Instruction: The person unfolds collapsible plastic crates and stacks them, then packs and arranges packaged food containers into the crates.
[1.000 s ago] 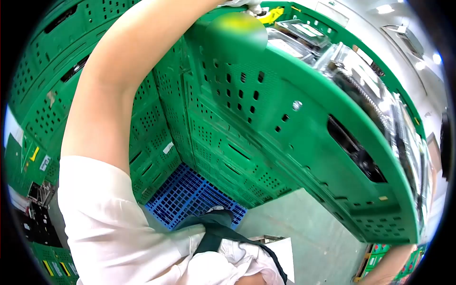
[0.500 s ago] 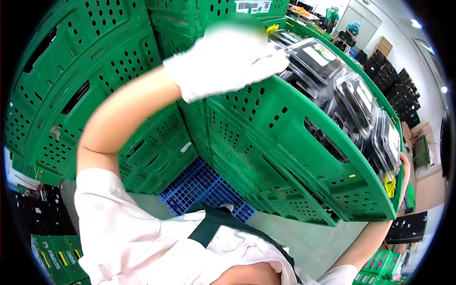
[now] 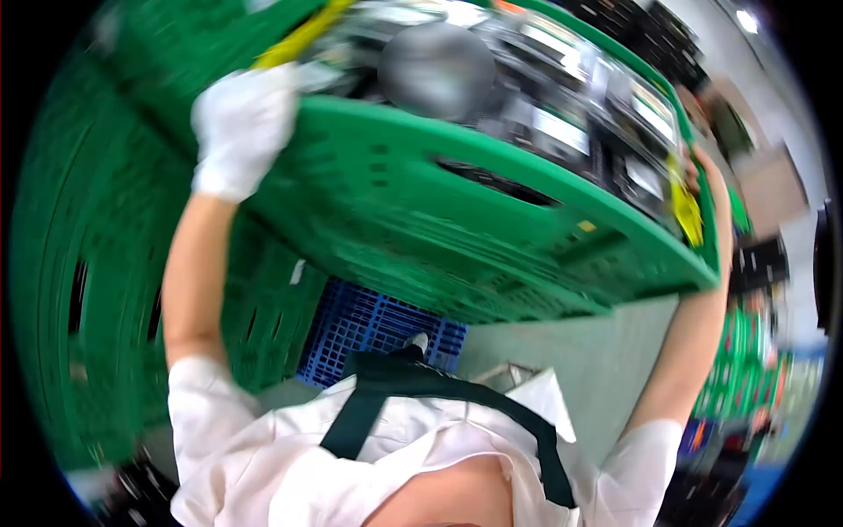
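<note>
Stacks of green crates rise on the person's left, over a pale floor. In front, at chest height or above, is the loaded crate, green as well, its long side facing the person. Clear plastic boxes with white labels fill it to about the rim. Yellow clips sit at both of its ends.

At the near left corner the gloved left hand is closed over the rim. The right hand is at the far right end, fingers curled by the yellow piece there, and seems to grip the end wall. More green crate walls lie beneath; blur hides whether the crate rests on them or is lifted clear.

The step in hand looks like shifting this crate by its two ends. Moving it calls for a matched pull from both hands and a level rim, as the boxes look loose.

Lower down are a blue pallet, a shoe and the person's dark apron.
</note>
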Demonstrator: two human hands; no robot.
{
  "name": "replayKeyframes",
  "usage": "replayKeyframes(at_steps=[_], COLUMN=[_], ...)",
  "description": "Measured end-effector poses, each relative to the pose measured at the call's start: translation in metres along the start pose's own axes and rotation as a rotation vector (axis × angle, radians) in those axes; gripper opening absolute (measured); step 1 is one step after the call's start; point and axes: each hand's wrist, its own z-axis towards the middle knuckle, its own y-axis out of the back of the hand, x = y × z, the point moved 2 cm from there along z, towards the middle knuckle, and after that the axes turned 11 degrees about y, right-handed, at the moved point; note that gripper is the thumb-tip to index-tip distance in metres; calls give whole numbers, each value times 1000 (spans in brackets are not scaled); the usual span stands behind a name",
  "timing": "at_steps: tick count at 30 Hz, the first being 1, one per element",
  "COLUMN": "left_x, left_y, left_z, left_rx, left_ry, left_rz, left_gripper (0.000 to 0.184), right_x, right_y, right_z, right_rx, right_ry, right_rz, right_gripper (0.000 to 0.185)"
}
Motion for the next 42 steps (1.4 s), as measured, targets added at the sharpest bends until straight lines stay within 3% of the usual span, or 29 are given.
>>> replayKeyframes(at_steps=[2, 3, 4, 5, 6, 7, 8, 9, 10, 11, 13, 14, 15, 17, 19, 20, 22, 24, 26, 28, 30, 31, 32, 33, 34, 35, 39, 41, 42], left_x=[10, 30, 36, 45, 54, 61, 66, 71, 77, 84, 82, 86, 90, 93, 64, 42, -18, -89, -166, -244, -320, -353, -380, -417, -449, -481, -585, -591, -588], left_y=[-1, -10, -13, -22, -32, -39, -41, -43, -42, -43, -39, -39, -42, -58, -70, -70, -67, -59, -51, -39, -27, -23, -50, -26, -6, 21, 84, 126, 141], left_z=[2, -3, 0, 7, 8, 9, 9, 8, 5, 2, 3, 2, 5, 13, 20, 21, 18, 8, -3, -15, -26, -32, -32, -46, -66, -86, -164, -206, -225], left_rx=[79, 122, 117, -6, -49, -96, -10, 85, 94, 108, 55, 59, 58, -13, -96, -133, -201, -240, -250, -265, -273, -253, -103, 35, 91, 153, 61, 69, 78], left_ry=[62, 95, 103, -55, -86, -113, -22, 63, 143, 227, 208, 186, 158, 129, 91, 71, 21, -42, -112, -203, -330, -387, -392, -429, -477, -526, -1016, -1164, -1196], left_rz=[18, -67, -124, -136, -132, -121, -103, -75, -113, -150, -151, -73, -3, 47, 17, -19, -120, -264, -442, -627, -823, -932, -1130, -1345, -1481, -1615, -1838, -1866, -1905], left_gripper=[23, 23, 22, 16, 17, 18, 20, 22, 24, 26, 27, 28, 29, 33, 32, 31, 29, 28, 28, 27, 27, 27, 29, 30, 27, 26, 33, 38, 40], right_x=[-1, -6, -8, -9, -14, -12, -15, -14, -20, -23, -27, -23, -11, -21, -35, -59, -141, -249, -333, -395, -404, -406, -421, -422, -424, -440, -438, -466, -491], right_y=[19, 21, 41, 37, 33, 22, 20, 23, 31, 29, 22, 16, 29, 68, 113, 139, 173, 187, 157, 112, 62, 36, 5, -23, -53, -88, -214, -273, -301], right_z=[9, -4, 0, -4, -13, -25, -26, -26, -4, 6, 14, -8, -24, -80, -181, -234, -342, -464, -587, -697, -790, -837, -882, -923, -953, -982, -981, -962, -947], right_rx=[176, 218, 285, 254, 154, 44, 96, 287, 202, 188, 133, 218, 60, -35, -221, -295, -490, -633, -764, -831, -813, -927, -1128, -1283, -1520, -1755, -2369, -2390, -2270], right_ry=[-43, 49, 150, 184, 78, 41, 95, 84, -81, 32, 165, 205, 487, 441, 613, 605, 367, -71, -332, -407, -831, -1016, -1177, -1284, -1346, -1213, -945, -895, -988], right_rz=[-27, -67, -281, -368, -161, -102, -39, 25, 211, 92, 22, 217, -412, -338, -490, -547, -461, -608, -788, -742, -509, -456, -534, -453, -346, -256, 76, 264, 312], right_gripper=[23, 21, 29, 36, 26, 29, 26, 27, 17, 20, 23, 25, 33, 48, 29, 30, 24, 32, 30, 34, 34, 33, 34, 34, 34, 33, 33, 31, 33])
